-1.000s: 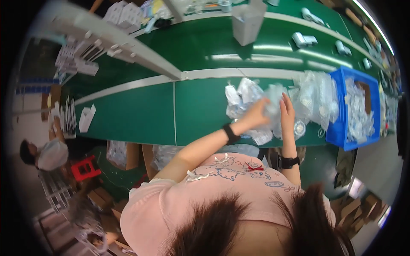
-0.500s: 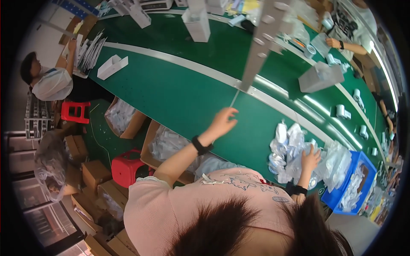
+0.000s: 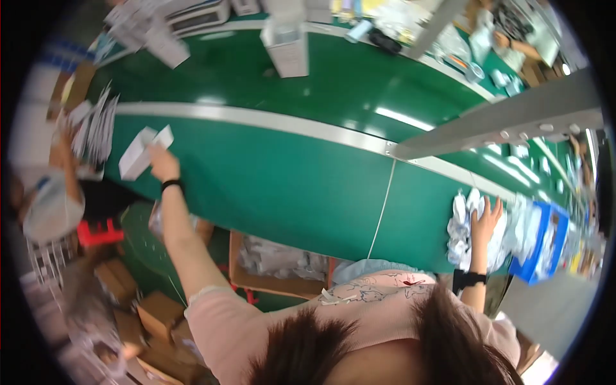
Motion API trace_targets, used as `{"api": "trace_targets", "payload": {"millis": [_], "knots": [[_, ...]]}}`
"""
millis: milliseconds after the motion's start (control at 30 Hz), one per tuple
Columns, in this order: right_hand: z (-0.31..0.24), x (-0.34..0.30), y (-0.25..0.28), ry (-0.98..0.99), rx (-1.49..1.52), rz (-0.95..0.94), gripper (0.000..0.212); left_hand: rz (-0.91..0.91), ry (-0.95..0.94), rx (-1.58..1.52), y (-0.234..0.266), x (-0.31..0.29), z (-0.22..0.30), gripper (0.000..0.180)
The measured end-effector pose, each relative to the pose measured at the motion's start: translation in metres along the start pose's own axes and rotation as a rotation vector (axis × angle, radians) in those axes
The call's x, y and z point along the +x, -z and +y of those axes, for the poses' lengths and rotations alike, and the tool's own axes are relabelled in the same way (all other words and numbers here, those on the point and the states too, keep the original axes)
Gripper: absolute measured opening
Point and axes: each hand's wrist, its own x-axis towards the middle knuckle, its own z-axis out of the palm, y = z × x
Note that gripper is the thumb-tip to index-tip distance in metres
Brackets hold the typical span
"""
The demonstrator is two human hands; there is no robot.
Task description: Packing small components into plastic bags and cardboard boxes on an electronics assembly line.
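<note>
My left hand (image 3: 163,164) reaches far out to the left over the green table (image 3: 282,186) and touches a white folded box (image 3: 142,151) lying there. Whether its fingers have closed on the box I cannot tell. My right hand (image 3: 486,217) lies flat, fingers spread, on a heap of clear plastic bags (image 3: 478,231) at the right end of the table. Both wrists carry black bands.
A blue bin (image 3: 545,247) of bagged parts stands right of the heap. A grey metal beam (image 3: 507,122) crosses overhead. Another person (image 3: 48,205) sits at far left beside a stack of white sheets (image 3: 96,128). Cardboard cartons (image 3: 276,266) sit below the table edge.
My left arm has swung from the bag heap far to the left and now reaches the white box. My right hand has stayed on the bags. The view has turned left.
</note>
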Motion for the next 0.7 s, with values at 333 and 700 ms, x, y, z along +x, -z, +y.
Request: {"api": "trace_targets", "payload": {"millis": [333, 700], "knots": [[-0.017, 0.019, 0.013, -0.079, -0.006, 0.031, 0.045, 0.324, -0.222, -0.069, -0.064, 0.059, -0.044, 0.03], [-0.03, 0.015, 0.006, 0.032, 0.116, 0.084, 0.041, -0.043, -0.49, 0.424, -0.026, 0.031, -0.031, 0.034]]}}
